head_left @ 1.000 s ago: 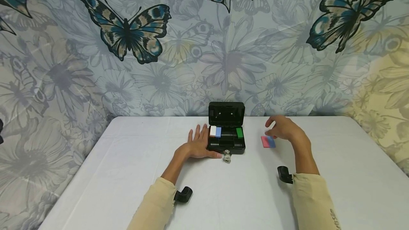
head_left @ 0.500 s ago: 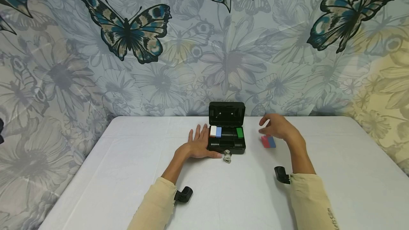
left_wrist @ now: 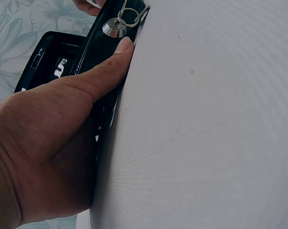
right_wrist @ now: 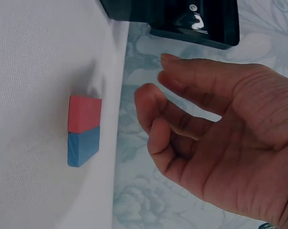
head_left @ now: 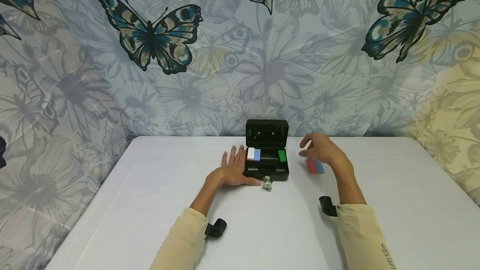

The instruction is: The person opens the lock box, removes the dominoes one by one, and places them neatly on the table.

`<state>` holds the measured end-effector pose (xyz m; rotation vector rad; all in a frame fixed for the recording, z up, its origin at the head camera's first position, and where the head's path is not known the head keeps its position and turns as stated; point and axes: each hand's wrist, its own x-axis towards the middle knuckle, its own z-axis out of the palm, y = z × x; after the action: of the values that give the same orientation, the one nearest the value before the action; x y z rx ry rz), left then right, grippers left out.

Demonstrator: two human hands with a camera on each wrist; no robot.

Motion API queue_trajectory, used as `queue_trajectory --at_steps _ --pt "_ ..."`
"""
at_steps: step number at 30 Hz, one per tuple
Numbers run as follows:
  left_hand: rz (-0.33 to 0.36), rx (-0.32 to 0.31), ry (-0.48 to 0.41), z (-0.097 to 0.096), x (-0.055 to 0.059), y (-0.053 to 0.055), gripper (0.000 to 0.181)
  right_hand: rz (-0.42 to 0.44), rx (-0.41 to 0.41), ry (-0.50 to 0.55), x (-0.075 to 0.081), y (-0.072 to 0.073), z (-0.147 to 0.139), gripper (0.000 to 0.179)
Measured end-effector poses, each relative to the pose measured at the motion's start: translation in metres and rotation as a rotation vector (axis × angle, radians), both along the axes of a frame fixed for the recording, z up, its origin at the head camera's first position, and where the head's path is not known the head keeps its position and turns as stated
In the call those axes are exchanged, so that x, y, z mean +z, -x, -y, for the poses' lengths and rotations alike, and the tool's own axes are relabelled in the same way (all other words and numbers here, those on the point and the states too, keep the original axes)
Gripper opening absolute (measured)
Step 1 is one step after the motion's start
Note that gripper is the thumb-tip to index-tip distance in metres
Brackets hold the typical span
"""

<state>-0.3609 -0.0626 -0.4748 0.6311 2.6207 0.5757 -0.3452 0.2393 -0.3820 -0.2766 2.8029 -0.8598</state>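
Resting flat at the box's left side, your left hand (head_left: 231,172) has its fingers straight and spread wide, with the thumb lying along the front wall beside the lock (left_wrist: 114,29). The black box (head_left: 276,177) sits near the middle of the table's far edge, its lid (head_left: 267,133) raised. Inside, a white block (head_left: 251,153) and a light blue block (head_left: 257,154) stand together in the far left corner, and a green block (head_left: 282,156) in the far right one. Keys (head_left: 267,186) hang at the front. Your right hand (head_left: 323,149) hovers near the far edge of the table (head_left: 262,228), fingers loosely bent, holding nothing, thumb and index tips a narrow gap apart. Near it, right of the box, a red block (head_left: 312,167) and a blue block (right_wrist: 83,147) lie on the table, touching side by side.
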Motion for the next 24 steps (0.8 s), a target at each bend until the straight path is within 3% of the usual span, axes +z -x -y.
queue_trajectory --at_steps 11,24 --pt "0.005 -0.001 0.008 0.0 0.004 -0.002 0.127 0.0 -0.005 0.03 0.0 -0.001 0.012 0.031" --pt "0.0 0.006 0.024 -0.001 0.0 0.0 0.13 -0.019 0.001 0.064 -0.006 0.001 0.029 0.02"
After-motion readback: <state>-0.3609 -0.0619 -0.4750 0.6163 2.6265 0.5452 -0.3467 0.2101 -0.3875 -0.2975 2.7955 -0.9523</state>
